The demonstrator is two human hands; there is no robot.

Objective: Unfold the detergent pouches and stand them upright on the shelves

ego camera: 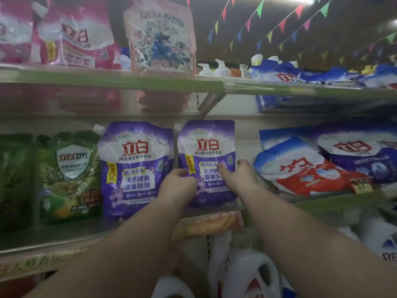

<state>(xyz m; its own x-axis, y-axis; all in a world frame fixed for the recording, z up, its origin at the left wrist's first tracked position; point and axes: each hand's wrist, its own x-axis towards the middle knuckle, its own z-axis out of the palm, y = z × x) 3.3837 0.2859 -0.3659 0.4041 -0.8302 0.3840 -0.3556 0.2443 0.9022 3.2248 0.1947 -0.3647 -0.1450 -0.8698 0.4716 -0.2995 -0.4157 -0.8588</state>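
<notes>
I see both hands on one purple pouch [206, 160] on the middle shelf [335, 206]. The pouch stands upright, long axis vertical, printed face toward me, its spout [177, 126] at the top left corner and its base at the shelf's front edge. My left hand [179, 182] grips the pouch's lower left edge, fingers curled around it; my right hand [242, 174] takes the right edge, thumb pressed on the front face and fingers wrapped behind. Just beside it on the left stands a second purple pouch [134, 168], also upright with its spout [98, 129] at the top left, slightly larger in view and leaning a little. Left of that stands a green pouch [68, 177], upright too. To the right, a blue and red bag [305, 168] lies tilted on the same shelf, with another blue bag [361, 151] behind it. On the top shelf [111, 79] a floral pouch [161, 39] and a pink pouch [75, 35] stand upright, while blue bags [322, 75] lie flat farther right. Below, white jugs [247, 272] sit between my forearms.
</notes>
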